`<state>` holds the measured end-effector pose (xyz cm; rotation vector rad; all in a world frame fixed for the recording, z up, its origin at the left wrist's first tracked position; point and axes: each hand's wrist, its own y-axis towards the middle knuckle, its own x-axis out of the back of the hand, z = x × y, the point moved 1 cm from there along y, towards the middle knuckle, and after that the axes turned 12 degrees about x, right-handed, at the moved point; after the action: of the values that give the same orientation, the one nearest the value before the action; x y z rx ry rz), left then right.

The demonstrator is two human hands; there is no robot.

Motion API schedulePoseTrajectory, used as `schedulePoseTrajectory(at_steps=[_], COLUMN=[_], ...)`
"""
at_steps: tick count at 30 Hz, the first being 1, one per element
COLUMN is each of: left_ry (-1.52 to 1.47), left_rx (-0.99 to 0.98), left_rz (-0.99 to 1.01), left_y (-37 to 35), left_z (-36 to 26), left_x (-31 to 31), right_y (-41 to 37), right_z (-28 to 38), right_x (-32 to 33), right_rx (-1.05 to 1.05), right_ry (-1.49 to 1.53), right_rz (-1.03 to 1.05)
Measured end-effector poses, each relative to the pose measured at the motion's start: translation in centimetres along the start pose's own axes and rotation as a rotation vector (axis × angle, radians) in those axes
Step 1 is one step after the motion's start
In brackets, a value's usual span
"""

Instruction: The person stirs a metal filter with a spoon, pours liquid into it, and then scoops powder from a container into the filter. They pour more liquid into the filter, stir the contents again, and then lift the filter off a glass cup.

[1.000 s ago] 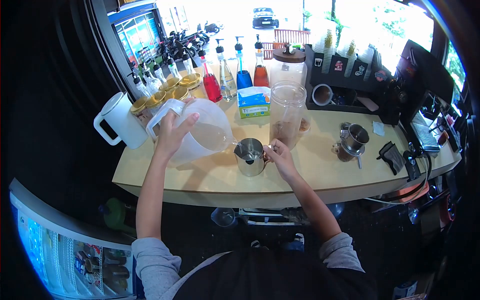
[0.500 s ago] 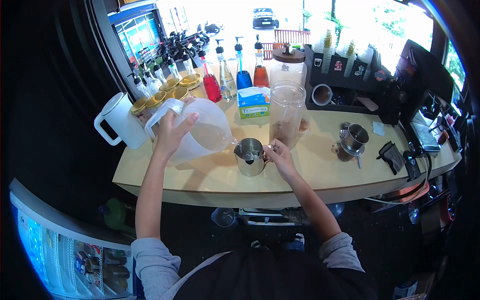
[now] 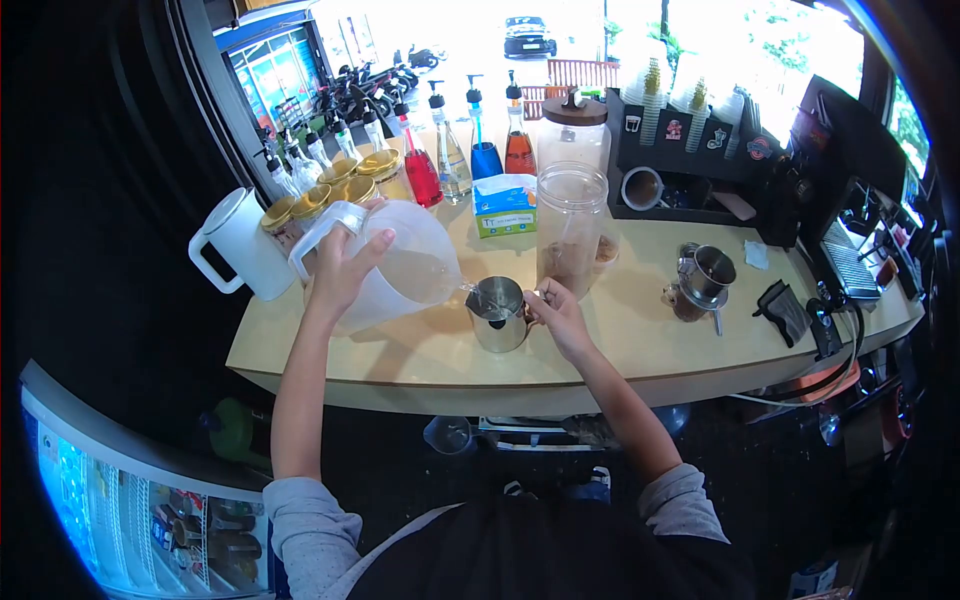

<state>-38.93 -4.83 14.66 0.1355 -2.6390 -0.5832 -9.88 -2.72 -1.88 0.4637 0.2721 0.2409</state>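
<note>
Pale wooden counter (image 3: 620, 340) runs across a street-side drinks stall, with syrup bottles (image 3: 420, 165) lined along its far edge. We grip the clear pitcher (image 3: 405, 265) with our left hand (image 3: 340, 268), fingers wrapped round its handle, tilting it right so the spout hangs over the steel jug (image 3: 497, 315) at the counter's near middle. Our right hand (image 3: 558, 312) pinches the jug's handle, bracing it upright under the stream. A white pitcher (image 3: 240, 240) stands at the left end, clear of our elbow.
</note>
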Motion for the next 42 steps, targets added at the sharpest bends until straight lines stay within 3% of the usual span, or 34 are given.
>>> schedulePoseTrajectory(at_steps=[9,14,18,21,27,30,32,35,42], left_ry=[0.020,-0.067,-0.067,-0.151,-0.256,-0.318,-0.560,-0.667,-0.615], left_rx=[-0.034,0.050,-0.013,0.064,-0.037,0.012,0.100,0.139,0.250], left_rz=[-0.005,0.015,0.004,0.010,-0.067,-0.105,-0.141,-0.218,-0.225], left_y=[0.1,-0.1,0.1,-0.1,1.0,0.9,1.0,1.0,1.7], left_z=[0.0,-0.7,-0.4,-0.9,0.8,0.9,1.5,1.9,5.2], left_x=[0.0,0.0,0.0,-0.1,0.7,0.8,0.7,0.2,-0.2], right_y=[-0.2,-0.2,-0.2,-0.2,-0.2,-0.2,-0.2,0.0,-0.1], right_z=[1.3,1.5,1.4,1.4,1.5,1.7,1.4,0.2,0.7], right_x=[-0.9,-1.0,-0.9,-0.9,-0.9,-1.0,-0.9,-0.1,-0.3], right_rx=[-0.021,-0.020,-0.020,-0.019,-0.004,-0.020,-0.007,0.011,0.019], right_ry=[0.026,0.036,0.035,0.045,0.045,0.046,0.045,0.033,0.030], right_rz=[-0.042,-0.035,-0.031,-0.038,-0.031,-0.029,-0.029,-0.003,-0.011])
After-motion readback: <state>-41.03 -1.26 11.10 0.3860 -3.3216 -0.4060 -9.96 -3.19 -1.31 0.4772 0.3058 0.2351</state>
